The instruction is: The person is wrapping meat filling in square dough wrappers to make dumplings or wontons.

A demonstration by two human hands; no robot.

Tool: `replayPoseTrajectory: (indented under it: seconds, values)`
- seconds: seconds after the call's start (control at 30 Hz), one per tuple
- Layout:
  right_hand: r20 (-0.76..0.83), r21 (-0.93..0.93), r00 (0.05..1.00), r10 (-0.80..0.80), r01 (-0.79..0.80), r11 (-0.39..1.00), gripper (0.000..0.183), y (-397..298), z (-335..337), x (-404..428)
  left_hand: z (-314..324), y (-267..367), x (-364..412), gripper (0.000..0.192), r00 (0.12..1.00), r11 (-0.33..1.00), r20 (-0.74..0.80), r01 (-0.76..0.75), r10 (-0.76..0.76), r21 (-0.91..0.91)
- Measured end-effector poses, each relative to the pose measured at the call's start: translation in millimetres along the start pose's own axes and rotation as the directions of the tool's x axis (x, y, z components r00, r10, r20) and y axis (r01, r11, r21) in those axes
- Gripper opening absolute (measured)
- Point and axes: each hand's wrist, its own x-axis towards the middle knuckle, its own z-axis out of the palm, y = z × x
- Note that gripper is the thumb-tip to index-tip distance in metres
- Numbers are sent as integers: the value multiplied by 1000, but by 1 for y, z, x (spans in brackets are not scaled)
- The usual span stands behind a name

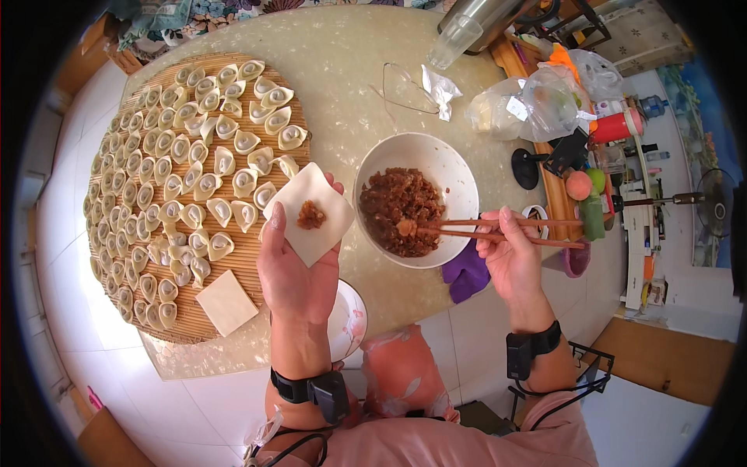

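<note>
My left hand [300, 280] holds a square dough wrapper [312, 245] flat, palm up, with the thumb on its left edge. A small lump of meat filling [311, 215] sits in the wrapper's middle. In my right hand [510, 254] is a pair of wooden chopsticks [461, 223], whose tips reach into the brown minced filling [397, 198]. That filling lies in a white bowl [458, 163] on the table. Left of my left hand, many folded wontons [192, 175] stand in rows on a round reed mat [280, 192]. A stack of square wrappers [227, 302] lies on the mat's near edge.
A white flower-patterned plate [355, 327] is partly behind my left forearm. Purple cloth [467, 271] lies beside the bowl. Farther back are eyeglasses [402, 108], crumpled tissue [440, 90], a clear cup [458, 41] and plastic bags [525, 108]. A black stand [525, 168] is at right.
</note>
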Motion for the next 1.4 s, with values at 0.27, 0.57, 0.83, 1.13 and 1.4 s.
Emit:
replayPoseTrajectory:
  seconds: [0.27, 0.57, 0.83, 1.13, 1.4]
  values:
    - [60, -498, 965, -255, 251, 830, 27, 16, -3, 1, 0, -1, 0, 44, 1000, 1000, -11, 15, -15, 5]
    - [-110, -30, 990, -85, 82, 996, 25, 7, 0, -6, 1, -3, 0, 44, 1000, 1000, 10, 17, -17, 25]
    - [185, -297, 876, -446, 482, 824, 24, 6, 37, -34, 4, -22, -4, 53, 947, 953, 154, 295, -281, -74]
    - [930, -223, 145, -337, 953, -206, 24, 14, 43, -23, 11, -23, -9, 51, 937, 940, 145, 331, -317, -87]
    - [893, -259, 223, -391, 965, -41, 19, 7, 29, -35, 3, -19, -5, 50, 960, 956, 111, 269, -257, -116]
